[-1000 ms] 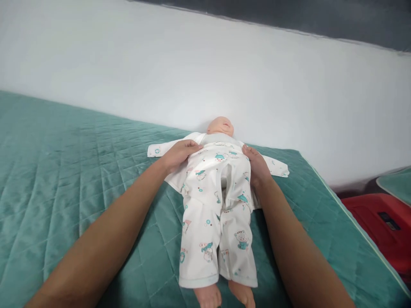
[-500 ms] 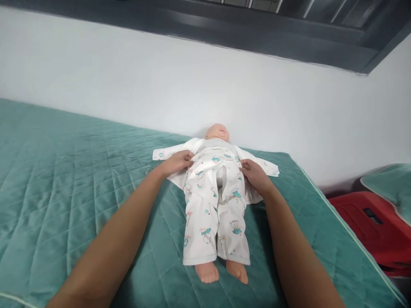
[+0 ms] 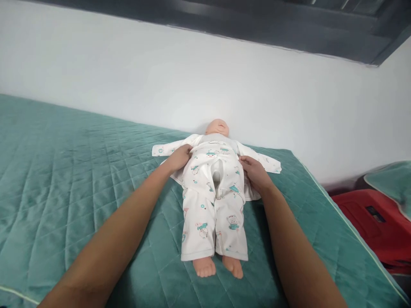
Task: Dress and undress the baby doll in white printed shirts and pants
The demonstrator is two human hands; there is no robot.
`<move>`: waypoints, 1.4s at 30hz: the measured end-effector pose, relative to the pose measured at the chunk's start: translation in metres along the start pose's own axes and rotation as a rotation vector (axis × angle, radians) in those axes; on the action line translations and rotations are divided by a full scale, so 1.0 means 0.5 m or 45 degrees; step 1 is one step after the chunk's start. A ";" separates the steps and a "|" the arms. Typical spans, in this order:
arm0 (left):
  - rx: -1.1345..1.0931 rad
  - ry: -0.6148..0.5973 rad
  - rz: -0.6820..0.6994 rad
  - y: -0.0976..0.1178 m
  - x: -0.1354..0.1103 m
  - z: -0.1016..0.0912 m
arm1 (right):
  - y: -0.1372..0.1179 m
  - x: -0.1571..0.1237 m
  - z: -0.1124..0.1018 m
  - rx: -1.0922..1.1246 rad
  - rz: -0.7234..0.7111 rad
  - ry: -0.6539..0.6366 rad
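Observation:
A baby doll [image 3: 217,127] lies on its back, head toward the wall and bare feet toward me. It wears a white printed jacket [image 3: 265,162], spread open with both sleeves out to the sides. White printed trousers [image 3: 201,231] cover its legs up to the belly, with a split at the crotch. My left hand [image 3: 180,158] is closed at the trousers' left edge near the waist, fingertips partly hidden. On the opposite side, my right hand [image 3: 253,170] pinches the trousers' edge between thumb and fingers.
A green quilted cover [image 3: 80,171] spreads under the doll. Behind it rises a white wall [image 3: 128,72] with a dark window frame [image 3: 272,30] above. Past the bed's right edge sits a red plastic object [image 3: 369,222] with green cloth [image 3: 391,184] over it.
My left hand has shifted slightly up along the trousers' side, and the trousers sit a little higher on the belly. The camera view has tilted slightly.

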State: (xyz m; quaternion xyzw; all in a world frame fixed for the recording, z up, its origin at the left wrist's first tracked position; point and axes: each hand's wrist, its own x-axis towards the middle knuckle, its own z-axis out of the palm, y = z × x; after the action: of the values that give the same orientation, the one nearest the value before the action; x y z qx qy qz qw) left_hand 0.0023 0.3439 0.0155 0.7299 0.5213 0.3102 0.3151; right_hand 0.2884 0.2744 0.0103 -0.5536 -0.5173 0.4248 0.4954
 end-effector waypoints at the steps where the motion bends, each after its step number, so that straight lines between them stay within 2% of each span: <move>1: 0.009 -0.027 0.018 0.001 -0.002 -0.003 | -0.001 0.000 0.000 0.008 -0.001 -0.012; 7: -0.101 -0.256 0.136 -0.014 -0.005 -0.016 | -0.016 -0.001 -0.003 -0.019 -0.032 -0.146; 12: -0.176 -0.311 0.130 -0.017 -0.006 -0.018 | -0.021 0.002 -0.002 -0.090 0.041 -0.111; 23: 0.004 -0.074 0.098 0.008 -0.012 0.007 | -0.007 0.027 0.014 -0.470 0.124 0.092; 27: -0.002 0.063 0.145 0.004 -0.003 0.012 | -0.011 0.034 0.016 -0.760 0.120 0.222; 31: 0.165 0.201 0.024 0.004 0.004 0.018 | -0.015 0.043 0.016 -0.981 0.041 0.263; 33: 0.278 0.216 -0.004 0.007 0.005 0.021 | -0.014 0.045 0.014 -0.969 0.017 0.218; 35: 0.352 0.170 0.012 0.011 0.005 0.023 | -0.011 0.046 0.010 -0.863 0.007 0.131; 38: 0.353 0.042 0.046 0.016 0.006 0.020 | -0.005 0.044 0.003 -0.642 0.016 0.009; 42: 0.323 -0.063 0.052 0.012 0.011 0.011 | -0.001 0.041 0.003 -0.430 -0.039 -0.041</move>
State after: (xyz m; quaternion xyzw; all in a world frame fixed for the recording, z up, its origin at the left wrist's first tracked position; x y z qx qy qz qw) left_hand 0.0116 0.3466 0.0175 0.7818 0.5334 0.2301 0.2266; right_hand 0.2891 0.2948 0.0115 -0.6141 -0.5975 0.3331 0.3935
